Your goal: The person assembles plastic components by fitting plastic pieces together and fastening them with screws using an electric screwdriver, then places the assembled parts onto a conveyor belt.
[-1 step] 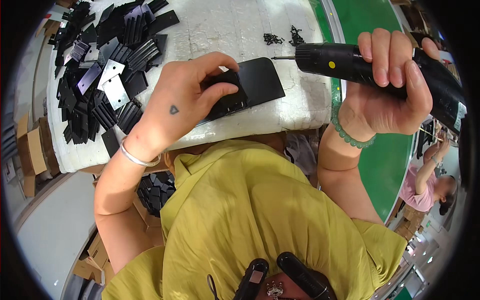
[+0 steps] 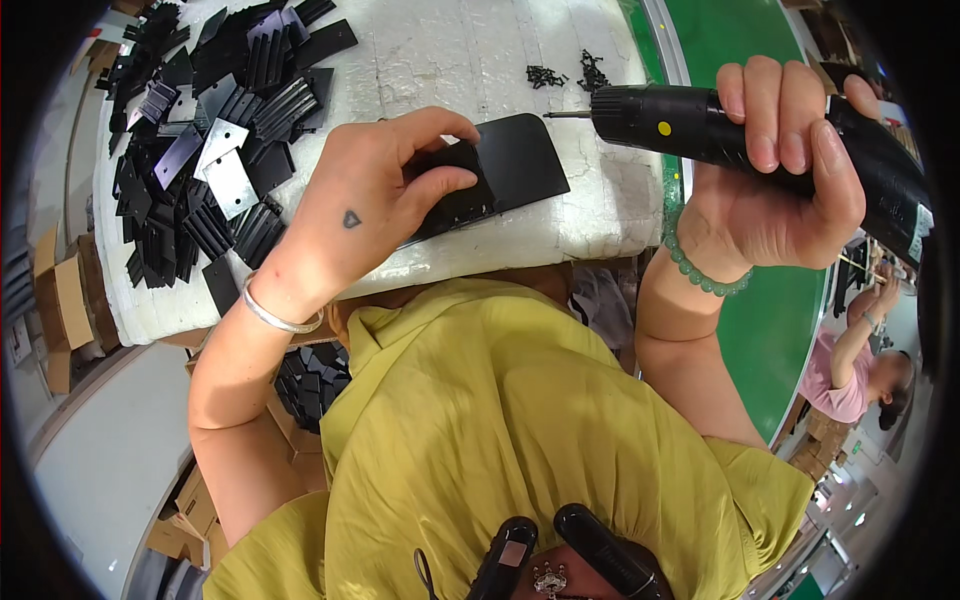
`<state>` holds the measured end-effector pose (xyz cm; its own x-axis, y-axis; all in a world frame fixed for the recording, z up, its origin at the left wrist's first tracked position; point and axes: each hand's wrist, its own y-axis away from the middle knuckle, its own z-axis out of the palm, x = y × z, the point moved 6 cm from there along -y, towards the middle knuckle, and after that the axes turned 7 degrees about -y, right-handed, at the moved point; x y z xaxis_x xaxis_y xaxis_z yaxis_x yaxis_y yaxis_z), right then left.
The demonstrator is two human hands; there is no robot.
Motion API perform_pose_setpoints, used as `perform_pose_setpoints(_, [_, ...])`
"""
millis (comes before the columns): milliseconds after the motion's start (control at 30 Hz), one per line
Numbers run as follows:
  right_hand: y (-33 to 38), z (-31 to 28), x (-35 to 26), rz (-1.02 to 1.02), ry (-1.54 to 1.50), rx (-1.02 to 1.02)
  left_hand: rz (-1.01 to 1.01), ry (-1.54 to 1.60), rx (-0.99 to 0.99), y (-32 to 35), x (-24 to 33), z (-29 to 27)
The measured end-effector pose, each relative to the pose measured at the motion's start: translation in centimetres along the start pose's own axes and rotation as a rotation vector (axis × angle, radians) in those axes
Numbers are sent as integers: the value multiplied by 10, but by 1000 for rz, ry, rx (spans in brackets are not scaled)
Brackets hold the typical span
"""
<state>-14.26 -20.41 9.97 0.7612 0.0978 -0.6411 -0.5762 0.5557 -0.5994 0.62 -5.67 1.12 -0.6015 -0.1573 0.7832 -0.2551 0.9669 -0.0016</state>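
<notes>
My left hand [image 2: 365, 195] pinches a black part near the table's front edge, thumb and fingers closed on its left side. To the right of my fingertips, the flat black plate [image 2: 525, 160] with rounded corners shows; my hand hides how it joins the held part. My right hand [image 2: 785, 175] is wrapped around a black electric screwdriver [image 2: 650, 120] with a yellow dot. Its thin bit [image 2: 567, 115] points left, just off the plate's far right corner; whether they touch I cannot tell.
A heap of black and silvery metal plates [image 2: 225, 150] covers the table's left side. Two small piles of black screws [image 2: 545, 77] lie at the far right of the white table top [image 2: 440, 60]. Cardboard boxes [image 2: 62, 310] stand at left. A person in pink [image 2: 840, 385] sits at right.
</notes>
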Motion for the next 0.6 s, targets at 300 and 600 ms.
perform_pose_setpoints(300, [3,-5,-1,-14,30,18,163,-307,71,-2,7,6])
perform_pose_setpoints(600, [4,6,-3,22,13,-49,117,-255,205,5,-2,-3])
